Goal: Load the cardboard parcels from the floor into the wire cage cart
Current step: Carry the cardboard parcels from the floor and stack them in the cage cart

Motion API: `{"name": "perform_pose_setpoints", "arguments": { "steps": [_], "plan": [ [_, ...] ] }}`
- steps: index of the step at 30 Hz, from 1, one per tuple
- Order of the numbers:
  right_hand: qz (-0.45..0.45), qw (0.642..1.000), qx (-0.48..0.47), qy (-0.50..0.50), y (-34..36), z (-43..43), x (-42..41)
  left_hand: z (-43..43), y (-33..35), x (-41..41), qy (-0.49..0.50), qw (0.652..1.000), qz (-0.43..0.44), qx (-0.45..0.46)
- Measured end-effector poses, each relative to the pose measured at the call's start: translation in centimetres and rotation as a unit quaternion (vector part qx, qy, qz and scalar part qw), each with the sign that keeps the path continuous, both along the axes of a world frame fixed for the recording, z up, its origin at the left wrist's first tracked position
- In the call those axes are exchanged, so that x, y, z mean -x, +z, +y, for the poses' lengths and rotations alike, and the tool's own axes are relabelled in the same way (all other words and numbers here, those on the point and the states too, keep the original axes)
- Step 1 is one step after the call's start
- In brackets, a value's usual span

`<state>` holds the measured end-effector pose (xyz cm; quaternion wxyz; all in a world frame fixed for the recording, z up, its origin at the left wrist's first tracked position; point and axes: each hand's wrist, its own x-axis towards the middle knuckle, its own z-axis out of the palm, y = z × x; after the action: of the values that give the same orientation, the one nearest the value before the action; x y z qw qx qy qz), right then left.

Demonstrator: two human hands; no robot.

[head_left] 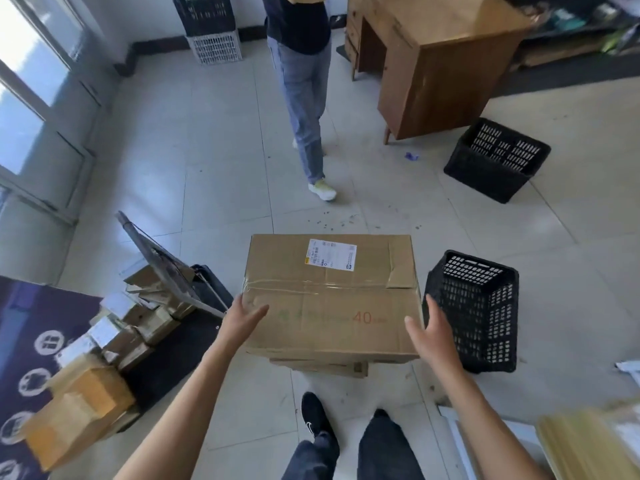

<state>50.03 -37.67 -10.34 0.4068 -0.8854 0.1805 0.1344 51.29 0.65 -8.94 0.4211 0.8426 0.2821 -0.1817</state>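
We're looking at the big cardboard parcel [329, 296], sitting on a flatter parcel [322, 368] on the floor [221, 174] at 12 o'clock. Our left hand [242, 320] is flanking its 9 o'clock side and our right hand [431, 332] its 3 o'clock side, fingers straight and apart, gripping nothing.

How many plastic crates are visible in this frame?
4. The nearest black crate is right of the large cardboard box, a second black crate by the wooden desk, a third black crate stacked on a white crate at the far wall. More may be hidden.
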Motion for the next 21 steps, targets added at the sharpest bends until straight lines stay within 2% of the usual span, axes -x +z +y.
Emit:
{"name": "perform_pose_setpoints", "arguments": {
  "steps": [3,6,11,16,21],
  "plan": [
    [0.045,0.999,0.007,0.011,-2.1,-1.2,-2.6,0.5,-2.0,-2.0,0.045,0.998,0.020,0.047],
    [0.095,0.994,-0.047,0.010,-3.8,-1.1,-4.5,0.8,-3.7,-2.0,0.128,0.988,0.040,0.078],
    [0.071,0.996,-0.049,0.034,-3.8,-0.1,-6.3,0.3,-3.9,1.3,0.222,0.971,0.027,0.078],
    [0.009,0.984,-0.010,0.177,-0.8,2.8,-8.4,0.2,-2.1,10.2,0.339,0.938,0.007,0.069],
    [0.007,0.933,-0.042,0.356,2.2,10.4,-8.1,-1.3,0.7,22.9,0.499,0.866,-0.017,0.007]
  ]
}}
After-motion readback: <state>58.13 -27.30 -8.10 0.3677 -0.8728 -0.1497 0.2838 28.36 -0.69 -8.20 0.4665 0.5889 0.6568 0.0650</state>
